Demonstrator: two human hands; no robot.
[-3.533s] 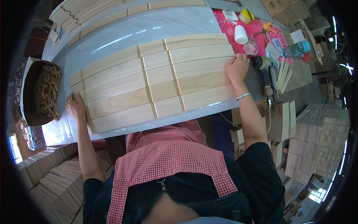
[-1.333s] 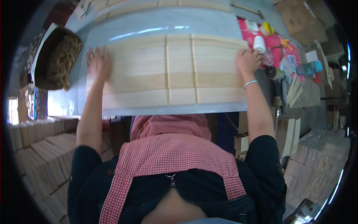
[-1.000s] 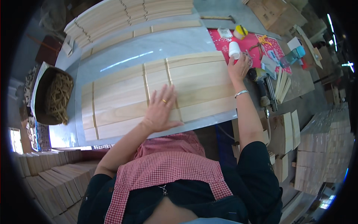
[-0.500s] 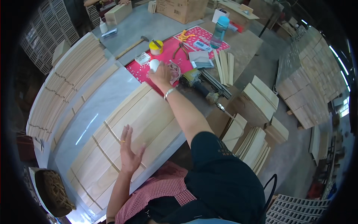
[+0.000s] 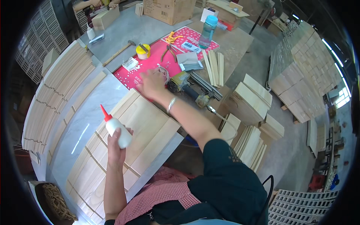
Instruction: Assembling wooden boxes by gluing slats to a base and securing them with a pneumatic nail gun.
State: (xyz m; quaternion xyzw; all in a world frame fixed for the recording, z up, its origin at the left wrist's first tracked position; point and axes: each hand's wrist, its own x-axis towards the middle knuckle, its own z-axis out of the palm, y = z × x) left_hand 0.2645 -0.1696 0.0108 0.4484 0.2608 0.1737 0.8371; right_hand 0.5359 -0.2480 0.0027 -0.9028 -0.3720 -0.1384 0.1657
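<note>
My left hand (image 5: 117, 144) is wrapped round a white squeeze bottle (image 5: 119, 132) with a red pointed nozzle, tilted to the left above pale wooden boards. These boards (image 5: 150, 112) lie side by side in front of me, with dark grooves running across them. Over the pink mat (image 5: 129, 77), my right hand (image 5: 152, 85) is slightly blurred, its fingers stretched out and apart with nothing visible in them. Close by are a small clear box (image 5: 130, 64), scattered white bits, and a tangled pinkish band (image 5: 163, 74). An air nail gun (image 5: 182, 81) lies beside my right wrist.
Slatted wooden pieces (image 5: 60, 90) stand stacked at left, above a bin of offcuts (image 5: 56, 200). A hammer (image 5: 119, 53), yellow tape roll (image 5: 143, 51), pliers (image 5: 168, 54) and blue bottle (image 5: 208, 32) lie farther off. Wooden panels (image 5: 249, 101) stand at right; another person's arm (image 5: 84, 5) shows at back.
The white bottle has passed from my right hand on the mat to my left hand. My right hand is now empty, slightly lower over the mat. The view has shifted a little.
</note>
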